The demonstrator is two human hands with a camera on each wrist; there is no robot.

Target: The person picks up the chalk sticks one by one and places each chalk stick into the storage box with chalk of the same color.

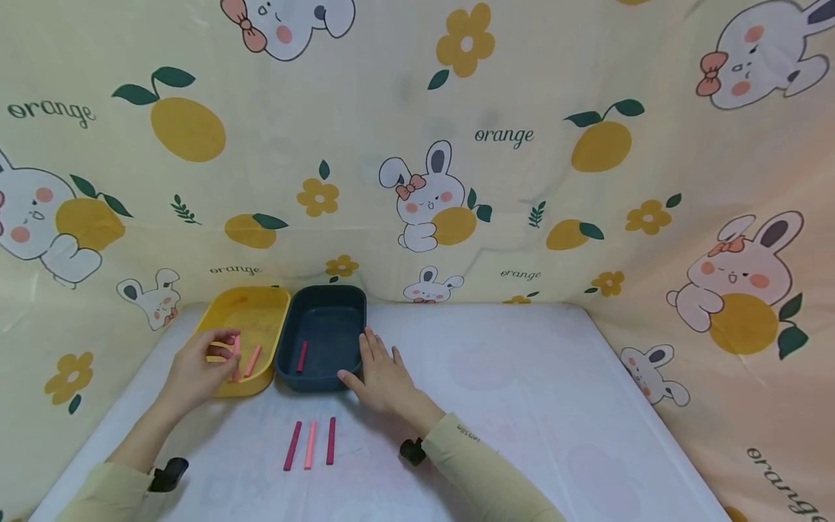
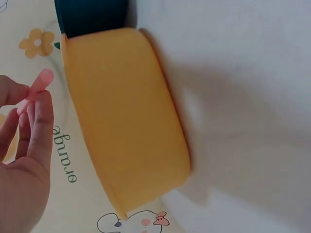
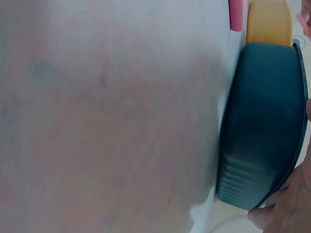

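My left hand (image 1: pixel 196 370) is over the yellow tray (image 1: pixel 266 301), pinching a pink chalk-like stick (image 2: pixel 44 79) between thumb and fingers. A second pink stick (image 1: pixel 252 361) lies inside that tray. Beside it stands a dark blue tray (image 1: pixel 280 362) with a dark red stick (image 1: pixel 302 357) on its floor. My right hand (image 1: pixel 385 380) rests against the blue tray's right side, fingers fairly straight along the outside and thumb at the front rim. In front of the trays lie a dark red stick (image 1: pixel 292 446), a pink stick (image 1: pixel 309 445) and another dark red stick (image 1: pixel 330 441).
Both trays sit side by side near the back left of the white-covered table (image 1: pixel 509 406). Behind the table hangs a patterned cloth (image 1: pixel 365 109) with rabbits and oranges. A black wrist device (image 1: pixel 412 452) is strapped at the right sleeve.
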